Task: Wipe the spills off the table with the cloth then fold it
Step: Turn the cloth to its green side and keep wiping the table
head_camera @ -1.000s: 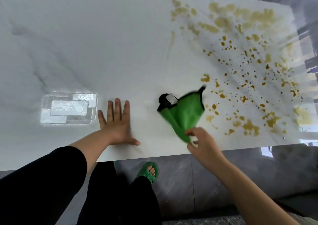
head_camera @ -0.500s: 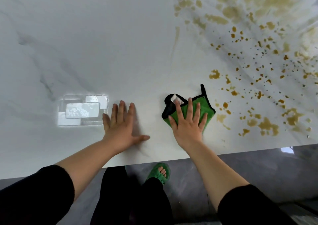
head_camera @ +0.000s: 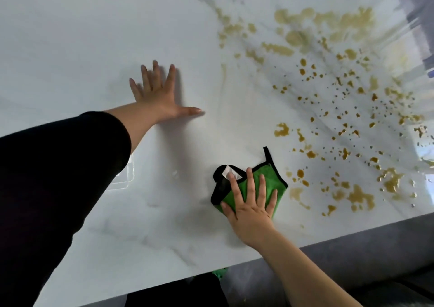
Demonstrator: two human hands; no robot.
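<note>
A green cloth (head_camera: 270,177) with black edging and a white tag lies crumpled on the white marble table (head_camera: 94,36), near its front edge. My right hand (head_camera: 250,205) presses flat on the cloth with fingers spread. Brown-yellow spills (head_camera: 328,100) cover the right half of the table, in large smears at the far side and many small drops nearer, starting just right of the cloth. My left hand (head_camera: 159,95) lies flat and open on the bare table, to the left of the spills and farther away than the cloth.
A bright window reflection (head_camera: 123,175) shows on the table beside my left sleeve. The front table edge (head_camera: 258,257) runs diagonally just below my right wrist. Dark floor and a green slipper (head_camera: 220,272) lie under it.
My right hand dropped the cloth onto the table and pressed flat on it. My left hand slid farther away across the table. The view shifted, showing the table's far edge.
</note>
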